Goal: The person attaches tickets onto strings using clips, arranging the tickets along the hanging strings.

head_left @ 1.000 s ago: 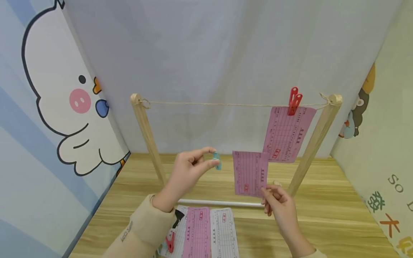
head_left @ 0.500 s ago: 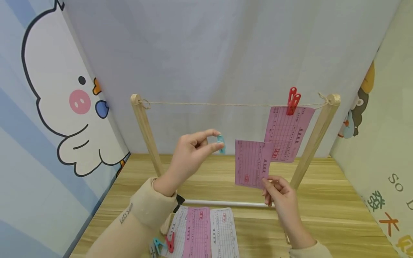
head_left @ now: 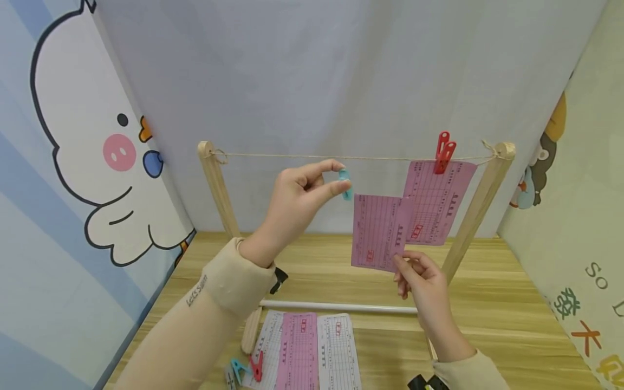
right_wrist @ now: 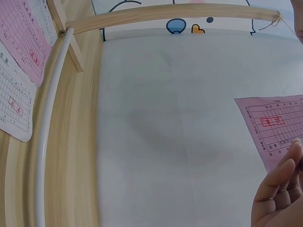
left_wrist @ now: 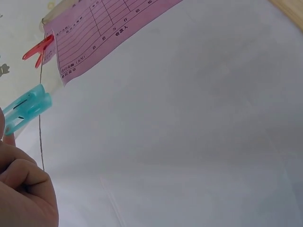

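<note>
My left hand [head_left: 302, 200] pinches a light-blue clothespin [head_left: 345, 185] between thumb and forefinger, just below the string [head_left: 302, 157]. In the left wrist view the same clothespin [left_wrist: 27, 109] points away from the fingers. With thumb and fingers, my right hand [head_left: 423, 281] holds a pink printed slip [head_left: 377, 233] by its lower right corner. The slip stands upright below the string, apart from it, and overlaps the view of another pink slip [head_left: 436, 208]. That second slip hangs from the string under a red clothespin [head_left: 443, 154] at the right end.
The string is tied between two wooden posts [head_left: 480, 208], with a white rod [head_left: 341, 307] low between them. On the wooden table [head_left: 512, 314] lie a pink slip [head_left: 298, 352], white slips [head_left: 338, 352], a red clothespin [head_left: 257, 366] and a blue clothespin [head_left: 239, 369].
Both hands have risen toward the string. The left hand with the light-blue clothespin has climbed more and shifted right; the right hand has lifted the pink slip.
</note>
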The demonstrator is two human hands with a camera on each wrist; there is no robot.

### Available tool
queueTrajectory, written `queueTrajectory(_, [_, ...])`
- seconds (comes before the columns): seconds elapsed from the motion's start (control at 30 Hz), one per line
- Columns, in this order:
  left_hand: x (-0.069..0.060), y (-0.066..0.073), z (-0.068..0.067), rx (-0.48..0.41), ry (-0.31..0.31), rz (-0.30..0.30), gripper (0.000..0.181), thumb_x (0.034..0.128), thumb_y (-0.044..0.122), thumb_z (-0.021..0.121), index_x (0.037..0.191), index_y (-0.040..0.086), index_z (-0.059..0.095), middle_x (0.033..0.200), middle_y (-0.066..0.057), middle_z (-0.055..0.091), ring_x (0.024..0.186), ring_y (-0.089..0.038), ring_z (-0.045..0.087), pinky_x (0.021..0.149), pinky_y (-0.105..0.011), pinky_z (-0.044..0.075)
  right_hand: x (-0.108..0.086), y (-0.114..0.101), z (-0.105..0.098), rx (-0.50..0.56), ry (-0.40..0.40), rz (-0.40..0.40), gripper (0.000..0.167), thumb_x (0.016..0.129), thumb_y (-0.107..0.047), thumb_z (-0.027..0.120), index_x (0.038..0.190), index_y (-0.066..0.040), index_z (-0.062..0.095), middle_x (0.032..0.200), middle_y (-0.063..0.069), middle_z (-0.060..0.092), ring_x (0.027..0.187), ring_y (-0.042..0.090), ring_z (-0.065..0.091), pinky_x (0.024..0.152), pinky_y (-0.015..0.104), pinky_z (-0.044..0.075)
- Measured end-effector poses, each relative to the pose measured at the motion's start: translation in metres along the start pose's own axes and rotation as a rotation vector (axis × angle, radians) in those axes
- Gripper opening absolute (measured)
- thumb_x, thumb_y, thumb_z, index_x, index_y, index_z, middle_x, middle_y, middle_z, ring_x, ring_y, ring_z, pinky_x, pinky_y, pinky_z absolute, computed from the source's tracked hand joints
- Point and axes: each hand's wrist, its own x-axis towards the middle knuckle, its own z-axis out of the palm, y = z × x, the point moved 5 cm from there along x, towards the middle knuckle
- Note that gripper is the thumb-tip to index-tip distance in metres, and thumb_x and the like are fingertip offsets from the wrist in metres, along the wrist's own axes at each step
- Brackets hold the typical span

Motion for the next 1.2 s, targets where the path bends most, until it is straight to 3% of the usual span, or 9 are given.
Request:
queueTrajectory(0.37, [0.02,0.017,-0.002,-0.032,0.014,0.051,0.021,0.0892,0.008,0.073,0.108,-0.002,0.072,0.053,0.004,0.03,0.05,-0.011,0.022,0.052,-0.023,0.021,0.012,-0.017,0.007,0.055,-0.005,-0.046,0.008,0.098,-0.009,0.061,0.092,-0.014,0.063,0.06,-0.006,0.059,0.043,0.006,0.048,0.043,0.019,0.041])
queueTrajectory(0.63, [0.034,0.025,-0.004,-0.073,0.013,0.045,0.02,0.0906,0.008,0.072,0.108,-0.003,0.072,0.052,0.006,0.029,0.05,-0.01,0.02,0.051,-0.023,0.019,0.02,-0.03,0.01,0.091,-0.024,-0.097,0.012,0.097,-0.005,0.061,0.091,-0.015,0.065,0.06,-0.005,0.06,0.043,0.006,0.049,0.043,0.018,0.042])
queueTrajectory(0.9, [0.051,0.032,0.001,-0.071,-0.011,-0.017,0.022,0.0905,0.016,0.073,0.11,0.006,0.073,0.052,0.004,0.031,0.05,-0.01,0.02,0.05,-0.024,0.019,0.026,-0.037,0.015,0.092,-0.034,-0.094,0.013,0.097,-0.006,0.062,0.091,-0.016,0.066,0.062,-0.004,0.06,0.045,0.006,0.05,0.044,0.018,0.042])
queueTrajectory(1.2, [0.066,0.03,0.014,-0.074,-0.072,-0.09,0.02,0.0903,0.017,0.074,0.107,0.007,0.074,0.051,0.006,0.03,0.049,-0.01,0.022,0.049,-0.023,0.019,0.03,-0.037,0.016,0.109,-0.044,-0.099,0.014,0.097,-0.005,0.061,0.091,-0.017,0.065,0.061,-0.004,0.06,0.044,0.006,0.049,0.044,0.018,0.041])
